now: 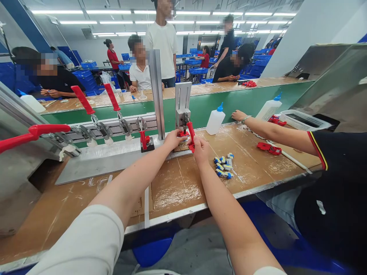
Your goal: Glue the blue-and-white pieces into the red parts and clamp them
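Possibly the left hand [172,140], at the red piece [184,134] under the clamp [185,116], its grip too hidden to tell, could get pinched if the right hand [201,151], wrapped around the clamp's handle [190,130], presses early.

r hand [202,151] curled, l hand [172,140], grip unclear

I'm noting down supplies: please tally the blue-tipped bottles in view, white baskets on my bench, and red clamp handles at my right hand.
Blue-tipped bottles: 3
White basket: 1
Red clamp handle at right hand: 1
Total: 5
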A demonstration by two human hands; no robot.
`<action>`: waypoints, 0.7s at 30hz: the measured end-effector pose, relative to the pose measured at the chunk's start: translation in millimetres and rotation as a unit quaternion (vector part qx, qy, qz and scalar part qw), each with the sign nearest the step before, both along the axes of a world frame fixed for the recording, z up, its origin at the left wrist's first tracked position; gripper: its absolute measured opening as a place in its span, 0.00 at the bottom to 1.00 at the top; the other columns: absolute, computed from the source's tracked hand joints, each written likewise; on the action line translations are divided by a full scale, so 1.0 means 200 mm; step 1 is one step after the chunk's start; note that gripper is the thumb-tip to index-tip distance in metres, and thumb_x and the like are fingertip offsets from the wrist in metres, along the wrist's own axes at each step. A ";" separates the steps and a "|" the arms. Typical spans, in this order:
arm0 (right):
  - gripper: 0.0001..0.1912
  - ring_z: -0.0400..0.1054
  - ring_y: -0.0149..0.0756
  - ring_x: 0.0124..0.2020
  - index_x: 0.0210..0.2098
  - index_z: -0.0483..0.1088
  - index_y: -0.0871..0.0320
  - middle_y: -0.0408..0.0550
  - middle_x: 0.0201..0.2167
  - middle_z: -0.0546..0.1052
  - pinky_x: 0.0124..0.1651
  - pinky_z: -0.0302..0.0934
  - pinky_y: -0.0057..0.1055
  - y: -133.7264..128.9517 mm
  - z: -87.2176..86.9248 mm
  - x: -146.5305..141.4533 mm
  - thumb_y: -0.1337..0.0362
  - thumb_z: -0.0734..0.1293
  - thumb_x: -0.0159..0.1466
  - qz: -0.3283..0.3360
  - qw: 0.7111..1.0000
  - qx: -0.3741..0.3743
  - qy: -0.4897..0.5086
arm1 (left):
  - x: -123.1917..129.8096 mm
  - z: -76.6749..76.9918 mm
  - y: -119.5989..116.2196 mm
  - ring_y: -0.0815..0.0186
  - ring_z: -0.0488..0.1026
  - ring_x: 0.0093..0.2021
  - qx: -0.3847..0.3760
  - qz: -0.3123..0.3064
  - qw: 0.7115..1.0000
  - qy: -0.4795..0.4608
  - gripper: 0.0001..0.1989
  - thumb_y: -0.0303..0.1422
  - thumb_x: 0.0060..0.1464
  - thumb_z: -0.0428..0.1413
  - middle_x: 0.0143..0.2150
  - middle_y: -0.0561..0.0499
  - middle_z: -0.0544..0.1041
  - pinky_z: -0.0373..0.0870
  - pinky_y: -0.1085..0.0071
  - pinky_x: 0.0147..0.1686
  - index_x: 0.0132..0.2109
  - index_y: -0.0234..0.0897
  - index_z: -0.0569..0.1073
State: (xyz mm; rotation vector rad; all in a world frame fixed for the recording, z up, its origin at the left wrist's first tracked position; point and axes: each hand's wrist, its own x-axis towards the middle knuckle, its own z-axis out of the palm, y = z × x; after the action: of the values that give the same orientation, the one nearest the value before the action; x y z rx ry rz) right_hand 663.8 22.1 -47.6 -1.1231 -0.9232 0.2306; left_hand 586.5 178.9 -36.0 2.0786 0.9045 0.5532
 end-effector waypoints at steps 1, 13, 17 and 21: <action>0.32 0.67 0.36 0.28 0.24 0.73 0.55 0.45 0.24 0.74 0.35 0.60 0.34 0.00 0.00 0.00 0.36 0.63 0.71 -0.002 1.000 0.003 0.002 | 0.00 0.00 0.00 0.52 0.82 0.53 0.005 -0.004 1.000 -0.002 0.26 0.41 0.54 0.73 0.53 0.41 0.85 0.77 0.62 0.52 0.56 0.36 0.81; 0.32 0.68 0.35 0.31 0.27 0.72 0.56 0.45 0.27 0.75 0.38 0.61 0.34 0.00 0.00 -0.01 0.37 0.60 0.74 0.010 0.998 0.047 -0.033 | 0.00 0.02 -0.01 0.54 0.82 0.54 0.031 -0.013 0.999 -0.013 0.21 0.36 0.58 0.70 0.54 0.40 0.85 0.76 0.63 0.54 0.56 0.34 0.80; 0.33 0.68 0.36 0.31 0.27 0.72 0.55 0.45 0.27 0.75 0.39 0.61 0.34 0.01 0.00 -0.01 0.37 0.59 0.74 0.006 0.998 0.043 -0.038 | 0.00 0.02 0.00 0.54 0.82 0.54 0.036 -0.017 0.999 -0.011 0.20 0.36 0.57 0.70 0.53 0.42 0.86 0.75 0.63 0.55 0.54 0.35 0.81; 0.32 0.68 0.36 0.31 0.27 0.71 0.55 0.46 0.27 0.75 0.39 0.62 0.34 0.01 -0.01 -0.01 0.37 0.59 0.74 0.004 0.999 0.040 -0.029 | 0.00 0.02 0.00 0.53 0.82 0.54 0.041 -0.018 0.999 -0.010 0.19 0.36 0.57 0.70 0.52 0.42 0.86 0.75 0.62 0.56 0.53 0.35 0.82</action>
State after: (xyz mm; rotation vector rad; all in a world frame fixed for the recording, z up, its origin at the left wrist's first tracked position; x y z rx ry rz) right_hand 662.5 24.9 -49.6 -1.0573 -0.9800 0.1673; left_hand 586.9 179.6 -31.8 2.1539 0.8432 0.6003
